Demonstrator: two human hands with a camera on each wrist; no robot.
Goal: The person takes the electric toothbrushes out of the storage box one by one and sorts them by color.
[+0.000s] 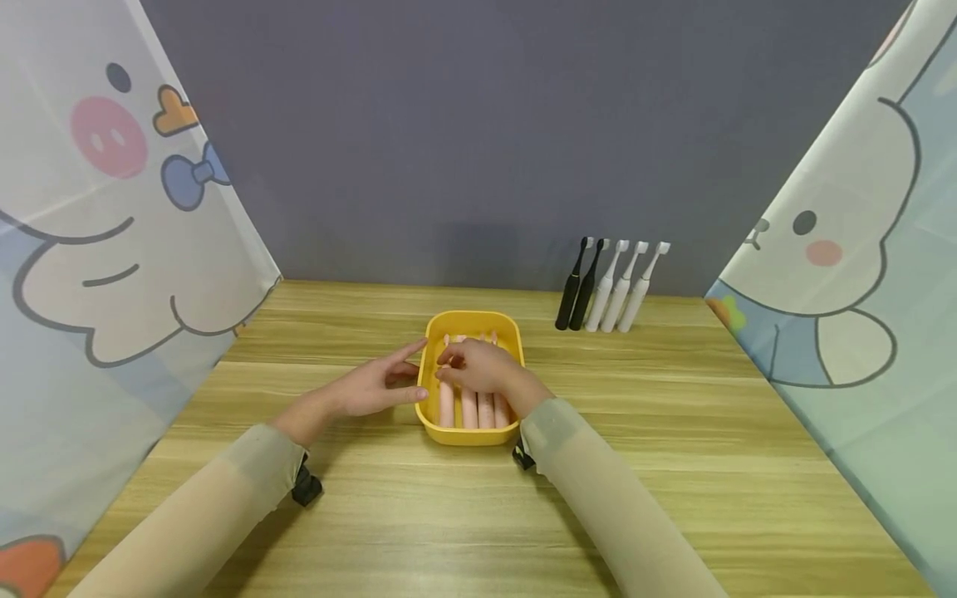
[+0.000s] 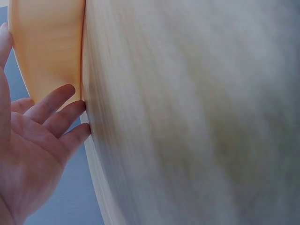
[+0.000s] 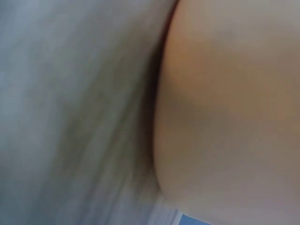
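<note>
While the yellow bin (image 1: 467, 437) is touched by the outspread left hand (image 1: 371, 389), the right hand's (image 1: 484, 367) grip above pink electric toothbrushes (image 1: 446, 407) cannot be determined.

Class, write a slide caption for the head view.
Right hand over pink electric toothbrushes inside a yellow container, left hand beside it, two black, three white toothbrushes beyond.

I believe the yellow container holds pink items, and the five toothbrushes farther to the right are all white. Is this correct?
Not all are white: the head view shows two black toothbrushes beside three white toothbrushes. The yellow container does hold pink items.
</note>
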